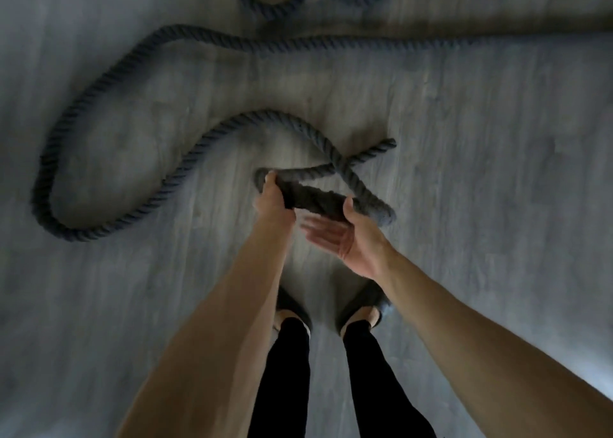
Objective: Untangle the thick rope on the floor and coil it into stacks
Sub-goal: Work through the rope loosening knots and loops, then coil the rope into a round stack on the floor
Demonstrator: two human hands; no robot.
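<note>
Seen from above, a thick dark rope snakes over the grey floor ahead of the feet. Just ahead of the feet, the left hand curls its fingers round a lifted bend. The right hand is flat, fingers straight and together, thumb touching the rope.

Grey wood-grain plank floor extends on every side of the left hand and right hand. The grain runs away from the person. Lighting is dim. The palest patch lies directly beneath the hands, and the floor darkens toward the outer edges.
</note>
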